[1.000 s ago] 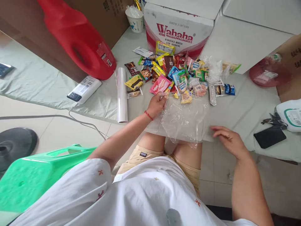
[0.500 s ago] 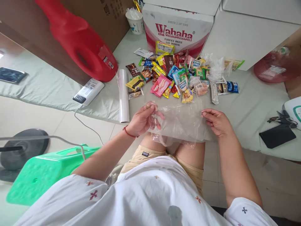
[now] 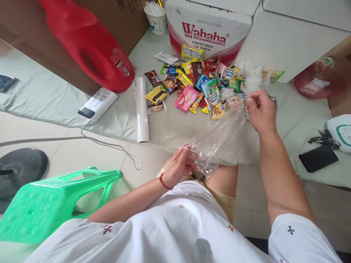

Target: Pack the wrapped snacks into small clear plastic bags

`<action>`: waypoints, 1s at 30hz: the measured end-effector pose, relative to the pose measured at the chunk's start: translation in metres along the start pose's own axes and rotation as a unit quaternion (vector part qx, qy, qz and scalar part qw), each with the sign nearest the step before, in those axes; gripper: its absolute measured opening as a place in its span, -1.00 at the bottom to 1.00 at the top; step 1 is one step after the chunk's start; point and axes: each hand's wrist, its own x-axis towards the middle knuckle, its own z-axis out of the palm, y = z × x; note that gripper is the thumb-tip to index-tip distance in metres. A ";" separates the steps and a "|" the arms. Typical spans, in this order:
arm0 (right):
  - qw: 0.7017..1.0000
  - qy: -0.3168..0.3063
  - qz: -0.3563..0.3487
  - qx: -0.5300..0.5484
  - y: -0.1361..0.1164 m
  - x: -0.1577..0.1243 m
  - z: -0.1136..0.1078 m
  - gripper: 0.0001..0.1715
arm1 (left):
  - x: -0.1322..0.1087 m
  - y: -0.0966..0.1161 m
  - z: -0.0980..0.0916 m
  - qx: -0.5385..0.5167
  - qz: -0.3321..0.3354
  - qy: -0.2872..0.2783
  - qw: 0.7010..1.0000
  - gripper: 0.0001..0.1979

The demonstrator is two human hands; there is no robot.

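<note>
A clear plastic bag [image 3: 219, 135] is stretched slantwise between my two hands. Low at the table's front edge, above my lap, my left hand [image 3: 183, 163] is closed on one end of it. My right hand [image 3: 261, 111] pinches the other end, higher up and over the right side of a heap of wrapped snacks. In that heap a pink wafer packet [image 3: 187, 98] and a yellow cookie packet [image 3: 218, 111] lie nearest the bag. A few snacks under my right hand are partly hidden.
A white plastic roll [image 3: 142, 109] lies left of the snacks, near a white power bank [image 3: 98, 104] and a red jug [image 3: 93, 51]. Behind stands a Wahaha carton [image 3: 205, 34]. A black wallet [image 3: 318, 158] is at right, a green stool [image 3: 55, 193] at lower left.
My right hand has gone up and forward, while my left has dropped back towards my lap. The bag, level before, is now pulled into a slanting stretch.
</note>
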 end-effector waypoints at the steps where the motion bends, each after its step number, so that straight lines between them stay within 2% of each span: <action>1: 0.998 -0.037 -0.046 -0.037 0.003 0.006 0.009 -0.81 | -0.001 -0.002 -0.008 0.021 0.021 0.038 0.999 -0.43; 3: 0.981 -0.111 -0.130 -0.088 0.010 0.015 0.031 -0.77 | -0.002 -0.003 -0.029 0.083 0.085 0.134 0.984 -0.49; 4: 0.971 -0.153 -0.155 -0.100 0.014 0.017 0.042 -0.75 | -0.002 -0.001 -0.041 0.124 0.125 0.191 0.966 -0.54; 6: 0.951 -0.220 -0.186 -0.115 0.018 0.019 0.063 -0.71 | -0.003 0.009 -0.062 0.210 0.216 0.294 0.907 -0.66; 8: 0.931 -0.263 -0.217 -0.128 0.019 0.019 0.082 -0.66 | -0.004 0.024 -0.072 0.285 0.325 0.372 0.822 -0.77; 10: 0.909 -0.291 -0.251 -0.161 0.016 0.020 0.097 -0.63 | -0.004 0.043 -0.068 0.353 0.436 0.398 0.726 -0.86; 11: 0.896 -0.304 -0.267 -0.185 0.013 0.021 0.102 -0.62 | -0.003 0.052 -0.061 0.388 0.481 0.385 0.685 -0.90; 12: 0.881 -0.318 -0.280 -0.210 0.010 0.022 0.107 -0.62 | -0.002 0.062 -0.051 0.426 0.511 0.357 0.656 -0.93; 13: 0.867 -0.331 -0.289 -0.234 0.007 0.024 0.110 -0.62 | -0.001 0.071 -0.040 0.458 0.524 0.319 0.643 -0.94; 15: 0.852 -0.342 -0.295 -0.264 0.002 0.026 0.112 -0.63 | 0.005 0.087 -0.020 0.487 0.521 0.263 0.650 -0.97; 17: 0.864 -0.317 -0.281 -0.272 0.000 0.027 0.107 -0.64 | 0.014 0.098 -0.009 0.475 0.488 0.239 0.692 -0.94; 19: 0.892 -0.264 -0.254 -0.265 0.001 0.023 0.094 -0.63 | 0.023 0.099 -0.010 0.433 0.422 0.227 0.763 -0.84; 21: 0.919 -0.206 -0.219 -0.255 0.007 0.014 0.077 -0.64 | 0.029 0.089 -0.016 0.375 0.321 0.194 0.848 -0.71; 23: 0.937 -0.153 -0.179 -0.257 0.012 0.000 0.059 -0.64 | 0.031 0.072 -0.020 0.308 0.191 0.123 0.924 -0.57; 24: 0.942 -0.131 -0.159 -0.264 0.015 -0.008 0.051 -0.64 | 0.031 0.062 -0.019 0.269 0.124 0.083 0.951 -0.50; 25: 0.945 -0.110 -0.141 -0.273 0.016 -0.015 0.045 -0.65 | 0.030 0.053 -0.015 0.227 0.065 0.049 0.970 -0.44; 27: 0.947 -0.079 -0.113 -0.291 0.015 -0.029 0.038 -0.65 | 0.026 0.038 0.000 0.143 -0.028 -0.004 0.989 -0.32; 30: 0.948 -0.040 -0.080 -0.304 0.007 -0.042 0.034 -0.64 | 0.020 0.029 0.031 0.046 -0.161 -0.102 0.981 -0.18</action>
